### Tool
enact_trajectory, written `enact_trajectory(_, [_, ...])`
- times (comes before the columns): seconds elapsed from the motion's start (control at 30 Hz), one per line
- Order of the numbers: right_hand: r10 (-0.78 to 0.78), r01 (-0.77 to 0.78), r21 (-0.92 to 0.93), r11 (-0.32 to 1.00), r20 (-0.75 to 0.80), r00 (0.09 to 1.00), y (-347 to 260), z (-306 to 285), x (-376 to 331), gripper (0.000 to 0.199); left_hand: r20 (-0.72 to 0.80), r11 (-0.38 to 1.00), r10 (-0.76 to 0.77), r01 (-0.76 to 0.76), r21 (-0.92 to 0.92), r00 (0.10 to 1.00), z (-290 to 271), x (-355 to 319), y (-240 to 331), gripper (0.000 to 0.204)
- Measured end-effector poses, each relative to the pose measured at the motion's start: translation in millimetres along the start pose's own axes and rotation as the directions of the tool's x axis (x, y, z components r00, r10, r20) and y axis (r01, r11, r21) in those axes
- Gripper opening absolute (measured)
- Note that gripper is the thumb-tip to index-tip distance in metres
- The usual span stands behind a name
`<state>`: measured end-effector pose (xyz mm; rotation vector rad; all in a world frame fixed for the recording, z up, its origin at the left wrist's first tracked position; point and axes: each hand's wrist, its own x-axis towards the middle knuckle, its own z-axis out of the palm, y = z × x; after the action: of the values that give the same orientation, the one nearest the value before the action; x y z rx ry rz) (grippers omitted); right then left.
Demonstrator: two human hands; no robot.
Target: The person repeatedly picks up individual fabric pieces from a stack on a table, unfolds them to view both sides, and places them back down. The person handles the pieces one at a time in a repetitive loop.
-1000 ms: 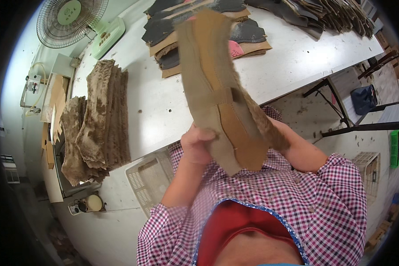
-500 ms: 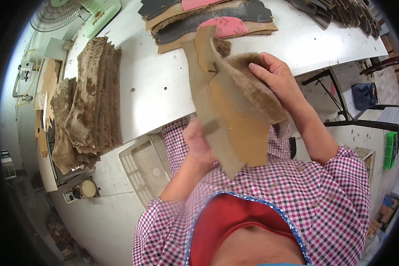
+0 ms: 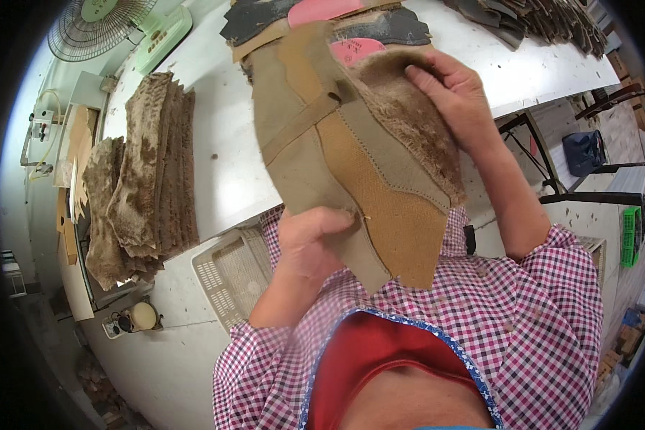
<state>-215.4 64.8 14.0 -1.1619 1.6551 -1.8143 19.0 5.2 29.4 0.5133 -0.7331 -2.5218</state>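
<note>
I hold up a stitched tan suede piece [image 3: 351, 158] with a brown fleece lining [image 3: 408, 115] showing along its right side. My left hand [image 3: 312, 240] grips its lower left edge, thumb on the front. My right hand [image 3: 455, 93] pinches the upper right corner and folds the fleece back. The piece hangs above the edge of a white worktable [image 3: 222, 165].
A tall stack of furry brown cut pieces [image 3: 150, 172] lies on the table's left. Dark and pink sole-shaped pieces [image 3: 337, 14] lie at the far side. A green fan [image 3: 100, 29] stands far left. A white plastic basket [image 3: 233, 276] sits below the table edge.
The piece has been turned and spread wider, with more fleece lining showing. My right hand moved up to its top right corner; my left hand keeps the lower edge.
</note>
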Motion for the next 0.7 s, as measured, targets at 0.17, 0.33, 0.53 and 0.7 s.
enact_trajectory(0.17, [0.246, -0.312, 0.401, 0.861, 0.208, 0.947, 44, 55, -21, 0.023, -0.054, 0.980, 0.047, -0.035, 0.198, 0.997, 12, 5, -5, 0.067])
enact_trajectory(0.33, [0.291, -0.286, -0.055, 0.957, 0.161, 0.943, 48, 41, 0, 0.028, -0.086, 0.978, 0.169, -0.156, 0.140, 0.982, 4, 8, -4, 0.061])
enact_trajectory(0.53, [-0.250, 0.230, -0.276, 0.933, -0.039, 0.968, -9, 8, -6, 0.022, 0.014, 0.944, 0.304, -0.303, 0.135, 0.953, -17, 14, 9, 0.054])
enact_trajectory(0.7, [-0.429, 0.442, -0.533, 0.722, 0.157, 0.890, -40, 30, -45, 0.020, 0.013, 0.926, 0.316, -0.311, 0.212, 0.949, -12, 17, 9, 0.054])
